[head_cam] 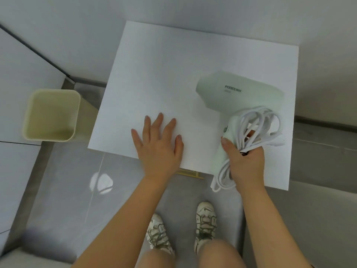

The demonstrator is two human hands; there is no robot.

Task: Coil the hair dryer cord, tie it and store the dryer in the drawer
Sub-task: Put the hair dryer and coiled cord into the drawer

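Your right grip (245, 161) was curled round the handle of the hair dryer (239, 91) and its looped cord (258, 124) on the right of the counter (154, 64), likely to keep the loops together, while your left grip (158, 144) lay flat and spread on it.

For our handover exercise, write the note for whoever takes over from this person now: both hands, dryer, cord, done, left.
Left hand: open, flat on the white tabletop.
Right hand: grips the hair dryer by its handle, with the cord bundle.
Done: cord coiled; a dark band at the grip may be the tie, unclear.
Left: confirm tie, store dryer in the drawer, not visible here.
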